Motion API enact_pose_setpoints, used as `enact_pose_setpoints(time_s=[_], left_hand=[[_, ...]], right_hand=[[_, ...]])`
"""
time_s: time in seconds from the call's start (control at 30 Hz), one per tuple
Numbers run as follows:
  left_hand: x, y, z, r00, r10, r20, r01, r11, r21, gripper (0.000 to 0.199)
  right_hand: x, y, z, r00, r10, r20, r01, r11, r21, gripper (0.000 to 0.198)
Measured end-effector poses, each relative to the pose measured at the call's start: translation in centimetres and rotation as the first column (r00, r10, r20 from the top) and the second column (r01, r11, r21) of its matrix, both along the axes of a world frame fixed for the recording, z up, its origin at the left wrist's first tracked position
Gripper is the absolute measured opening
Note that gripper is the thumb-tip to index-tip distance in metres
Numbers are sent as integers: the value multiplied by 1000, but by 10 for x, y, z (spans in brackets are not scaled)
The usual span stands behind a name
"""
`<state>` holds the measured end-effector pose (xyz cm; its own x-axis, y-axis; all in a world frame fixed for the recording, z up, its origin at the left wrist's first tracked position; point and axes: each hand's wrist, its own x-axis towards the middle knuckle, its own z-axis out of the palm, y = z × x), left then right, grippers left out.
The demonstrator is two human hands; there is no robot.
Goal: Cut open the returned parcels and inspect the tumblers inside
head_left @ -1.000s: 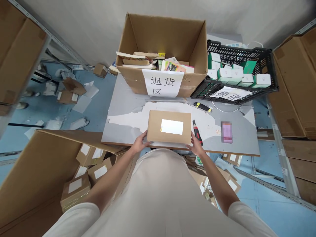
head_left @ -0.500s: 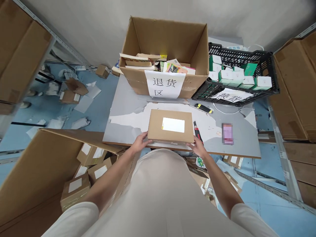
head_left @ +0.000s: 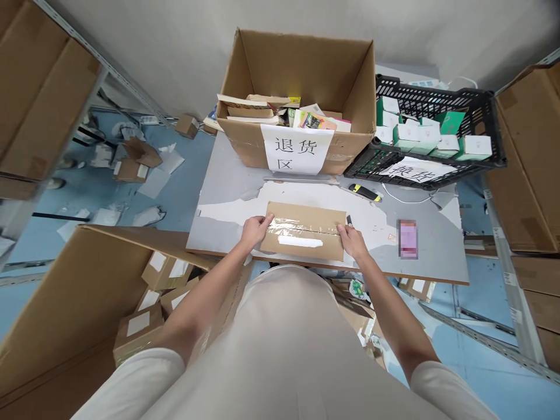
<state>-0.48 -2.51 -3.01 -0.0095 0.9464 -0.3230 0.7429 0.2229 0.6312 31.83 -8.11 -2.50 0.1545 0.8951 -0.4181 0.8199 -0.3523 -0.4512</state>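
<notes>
Between my hands is a brown cardboard box (head_left: 306, 224), its taped seam and a white label strip facing up. My left hand (head_left: 256, 230) grips the box's left end, thumb on top. On the right end my right hand (head_left: 351, 239) does the same, thumb at the edge. A utility knife (head_left: 349, 220) lies just beyond my right hand, mostly hidden by it. Farther back on the table (head_left: 437, 256) is a black and yellow utility knife (head_left: 365, 192).
A big carton of books (head_left: 249, 154) with a paper sign stands at the back. Right of it, a black crate (head_left: 499, 140) holds white and green boxes. A blurred pink rectangle (head_left: 408, 239) lies on the table's right. An open carton (head_left: 65, 286) with parcels is at lower left.
The box has been turned over: its big white label faced up before, and now the taped seam does. My hands have moved from its near corners up onto its ends.
</notes>
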Motion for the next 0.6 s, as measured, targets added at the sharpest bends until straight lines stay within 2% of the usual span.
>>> enact_pose_setpoints(time_s=[0.1,0.17,0.2,0.27,0.33,0.4,0.5,0.6], left_hand=[[-2,-2,-1,1000,-3,-3,3,1000,1,55],[-3,-3,-2,1000,-5,-15,5,1000,-5,55],[-4,-4,-2,1000,-5,-23,5,1000,-6,55],[-4,-4,-3,999,-8,-40,7,1000,-10,57],[-4,-4,-4,998,-16,-65,15,1000,-11,59],[-5,-4,-3,996,-35,-83,36,999,2,61],[-6,-10,0,997,-40,-69,45,996,80,59],[-8,-28,4,999,-27,-43,38,954,296,52]], right_hand=[[11,-8,-12,979,-58,-197,63,998,22,67],[21,-14,-24,931,-167,-323,176,984,-3,71],[27,-17,-32,917,-220,-333,230,973,-10,70],[38,-24,-48,941,-272,-200,282,959,21,60],[47,-29,-63,971,-236,43,235,971,37,52],[51,-33,-76,959,-181,220,193,981,-36,59],[52,-36,-88,950,-141,278,188,971,-147,64],[56,-34,-89,957,-136,257,179,972,-152,64]])
